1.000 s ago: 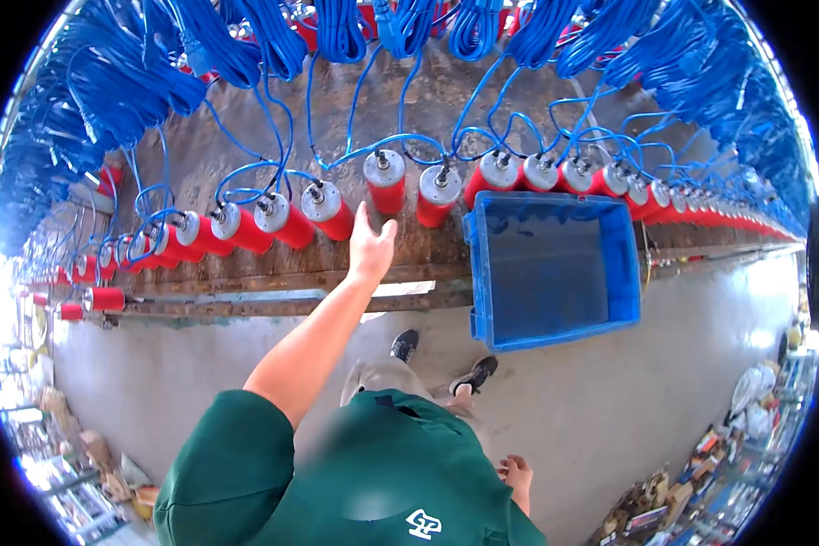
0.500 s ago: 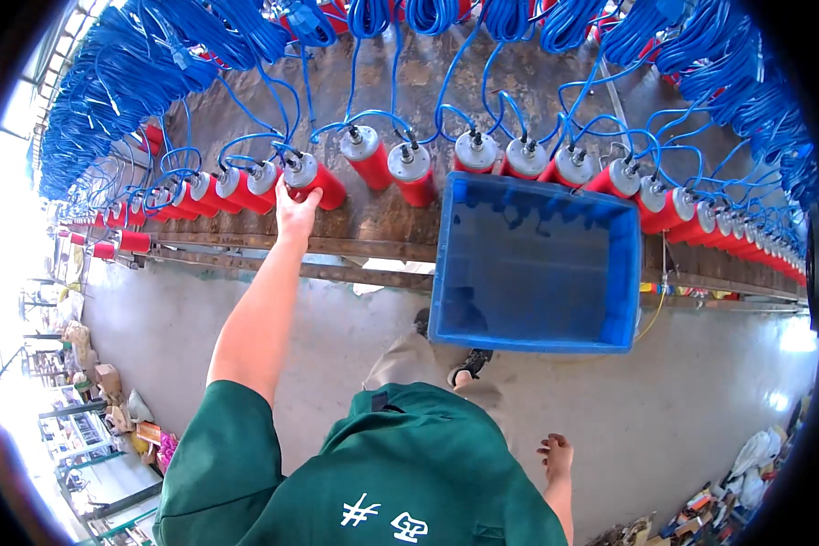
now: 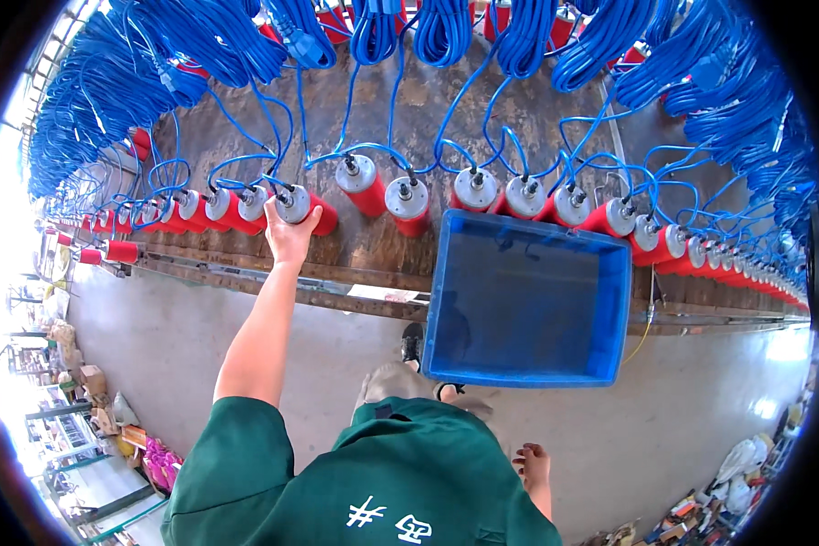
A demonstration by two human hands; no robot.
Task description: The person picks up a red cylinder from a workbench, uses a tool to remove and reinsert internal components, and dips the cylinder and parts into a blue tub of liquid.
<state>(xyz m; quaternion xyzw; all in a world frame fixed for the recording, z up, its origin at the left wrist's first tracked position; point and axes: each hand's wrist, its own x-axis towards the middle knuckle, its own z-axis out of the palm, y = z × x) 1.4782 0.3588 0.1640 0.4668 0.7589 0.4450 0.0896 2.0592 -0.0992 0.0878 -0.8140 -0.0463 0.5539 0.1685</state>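
Right hand [image 3: 534,464] low beside the hip, loosely open, holding nothing. Farther out, left hand [image 3: 291,238] reaching to the counter [image 3: 382,246], fingers curled over a red motor [image 3: 306,207] lying on its side in a long row. Just right of that hand, an empty blue bin [image 3: 528,300]. Beyond, blue cables [image 3: 373,109] hanging in bundles. Probably heavy, rigid, smooth: best grasped round the barrel, clear of the stiff cable.
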